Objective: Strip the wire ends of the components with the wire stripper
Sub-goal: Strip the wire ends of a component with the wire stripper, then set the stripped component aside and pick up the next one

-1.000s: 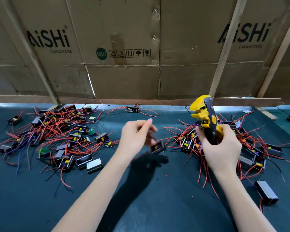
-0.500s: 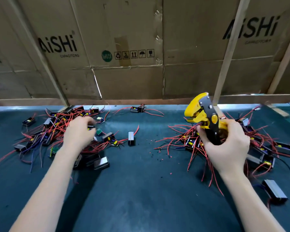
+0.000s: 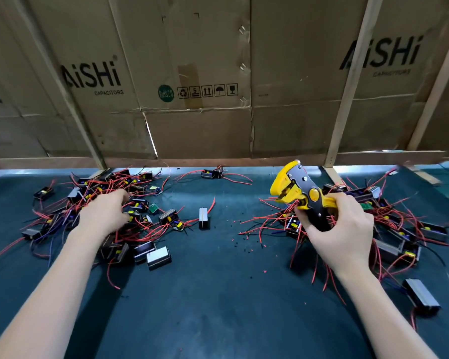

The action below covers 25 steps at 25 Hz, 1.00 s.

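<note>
Yellow wire stripper (image 3: 300,196) sits gripped in the right hand (image 3: 340,229) above the right pile (image 3: 389,229), while the left hand (image 3: 104,213), fingers curled into the left pile (image 3: 94,203), grip unclear, should lift 1 part clear of tangled wires.

Dark green counter (image 3: 218,294) bearing two heaps of wired components, left (image 3: 109,203) and right (image 3: 389,224), and scattered insulation bits (image 3: 246,239).

The cardboard wall (image 3: 218,73) behind the bench bears "AiSHi" over "CAPACITORS" in black at its left (image 3: 91,76). The same brand mark stands at its right (image 3: 379,54), its small line blurred. Between them sits a green round "RoHS 2.0" sticker (image 3: 166,93) beside a row of handling symbols (image 3: 207,90), one showing "5".
</note>
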Motion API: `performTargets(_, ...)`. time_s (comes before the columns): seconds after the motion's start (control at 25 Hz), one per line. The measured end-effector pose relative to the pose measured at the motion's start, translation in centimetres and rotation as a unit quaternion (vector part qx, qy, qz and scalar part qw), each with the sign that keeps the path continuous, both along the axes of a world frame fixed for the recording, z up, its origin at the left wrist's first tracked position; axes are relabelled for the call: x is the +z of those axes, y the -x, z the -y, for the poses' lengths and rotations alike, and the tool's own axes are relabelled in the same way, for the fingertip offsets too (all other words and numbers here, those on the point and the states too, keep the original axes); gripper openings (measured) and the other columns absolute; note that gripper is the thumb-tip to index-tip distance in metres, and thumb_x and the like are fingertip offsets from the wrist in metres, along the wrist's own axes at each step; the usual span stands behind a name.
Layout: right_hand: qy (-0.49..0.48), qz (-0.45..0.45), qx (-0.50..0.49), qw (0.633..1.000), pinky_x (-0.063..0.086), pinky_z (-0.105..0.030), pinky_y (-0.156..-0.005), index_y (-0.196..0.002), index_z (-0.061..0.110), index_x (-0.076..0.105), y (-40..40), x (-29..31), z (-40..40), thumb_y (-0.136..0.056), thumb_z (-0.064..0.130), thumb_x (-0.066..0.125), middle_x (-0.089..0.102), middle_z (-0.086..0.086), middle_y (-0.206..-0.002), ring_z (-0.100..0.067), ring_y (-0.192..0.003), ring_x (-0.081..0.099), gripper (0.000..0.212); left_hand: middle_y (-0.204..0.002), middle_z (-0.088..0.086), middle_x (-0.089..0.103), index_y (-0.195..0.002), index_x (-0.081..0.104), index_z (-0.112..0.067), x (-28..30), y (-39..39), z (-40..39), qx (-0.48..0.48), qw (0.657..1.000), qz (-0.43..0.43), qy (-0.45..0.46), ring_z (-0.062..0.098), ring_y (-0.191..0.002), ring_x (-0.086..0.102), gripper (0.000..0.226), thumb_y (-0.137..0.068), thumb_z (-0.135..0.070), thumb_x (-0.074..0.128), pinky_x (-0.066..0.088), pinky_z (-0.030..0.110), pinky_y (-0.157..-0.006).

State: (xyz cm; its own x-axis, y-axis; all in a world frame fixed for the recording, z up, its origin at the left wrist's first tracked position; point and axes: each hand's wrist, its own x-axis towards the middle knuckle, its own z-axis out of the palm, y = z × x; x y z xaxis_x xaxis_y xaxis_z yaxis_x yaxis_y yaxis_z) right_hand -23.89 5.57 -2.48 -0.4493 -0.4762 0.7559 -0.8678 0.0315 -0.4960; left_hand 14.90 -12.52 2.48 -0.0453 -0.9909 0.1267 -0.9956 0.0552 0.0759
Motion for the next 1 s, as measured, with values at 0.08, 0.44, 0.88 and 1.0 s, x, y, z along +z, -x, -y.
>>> performTargets(0.08, -0.009, -0.009, -0.006, 1.000, 0.039, -0.041, -0.077, -0.094, 0.011, 0.061, -0.1, -0.4, 0.0, -0.074, 0.068, 0.057, 0.061, -0.001, -0.087, -0.029, -0.087, 0.060, 0.059, -0.113, 0.005, 0.064, -0.106, 0.059, -0.025, -0.5, 0.3, 0.0, -0.020, 0.996, 0.045, -0.072, 0.027, -0.101, 0.061, 0.025, -0.086, -0.011, 0.063, 0.055, 0.040, -0.083)
performTargets(0.44, -0.061, -0.011, -0.048, 0.997, 0.039, -0.042, -0.076, -0.092, 0.013, 0.061, 0.2, -0.2, 0.2, -0.073, 0.073, 0.052, 0.061, -0.001, -0.085, -0.031, -0.086, 0.060, 0.063, -0.101, 0.014, 0.067, -0.102, 0.070, -0.014, 3.2, 3.0, -0.8, -0.028, 0.994, 0.054, 0.090, 0.037, -0.098, 0.062, 0.036, -0.080, 0.009, 0.054, 0.054, 0.043, -0.079)
performTargets(0.88, -0.101, -0.033, -0.057, 0.993, 0.037, -0.041, -0.076, -0.094, 0.013, 0.062, -0.4, -0.8, 0.2, -0.072, 0.074, 0.050, 0.062, -0.003, -0.087, -0.032, -0.087, 0.059, 0.066, -0.086, 0.003, 0.077, -0.105, 0.074, -0.012, 1.3, 14.8, -8.1, -0.372, 0.909, -0.070, -0.175, 0.008, -0.074, 0.065, 0.030, -0.078, 0.000, 0.068, 0.052, 0.019, -0.075)
performTargets(1.0, -0.098, -0.032, -0.056, 0.993, 0.037, -0.041, -0.076, -0.095, 0.012, 0.062, -0.1, -0.7, 0.2, -0.071, 0.068, 0.059, 0.062, -0.003, -0.087, -0.032, -0.088, 0.060, 0.061, -0.090, 0.003, 0.075, -0.104, 0.074, -0.013, -0.3, 15.3, -8.1, -0.341, 0.926, -0.113, -0.114, 0.011, -0.076, 0.060, 0.032, -0.079, 0.001, 0.060, 0.051, 0.024, -0.082)
